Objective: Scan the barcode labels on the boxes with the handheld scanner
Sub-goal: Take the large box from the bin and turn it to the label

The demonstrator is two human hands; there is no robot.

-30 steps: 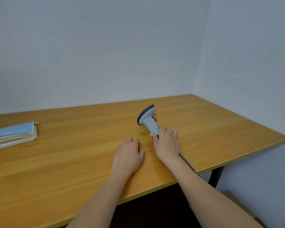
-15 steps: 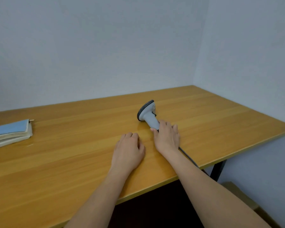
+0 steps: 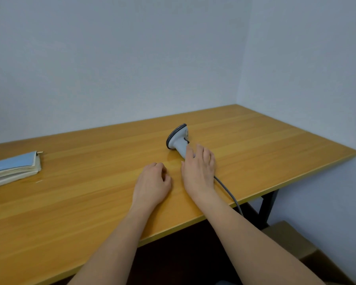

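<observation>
1. Since the earlier frame, the right hand (image 3: 198,168) stays on the scanner (image 3: 178,140) handle; the fingers look looser.
2. Fingers curl over the handle; the scanner lies on the table (image 3: 275,153), head beyond the fingertips.
3. The left hand (image 3: 152,185) rests just beside, loosely curled, holding nothing.

Scanner (image 3: 178,140) handle under right hand (image 3: 198,171)

A single wide-angle view looks from the person's head, forward and downward across the bench (image 3: 275,153) toward a room corner. The forearms enter close from the bottom edge, and the hands (image 3: 197,171) sit mid-frame.
</observation>
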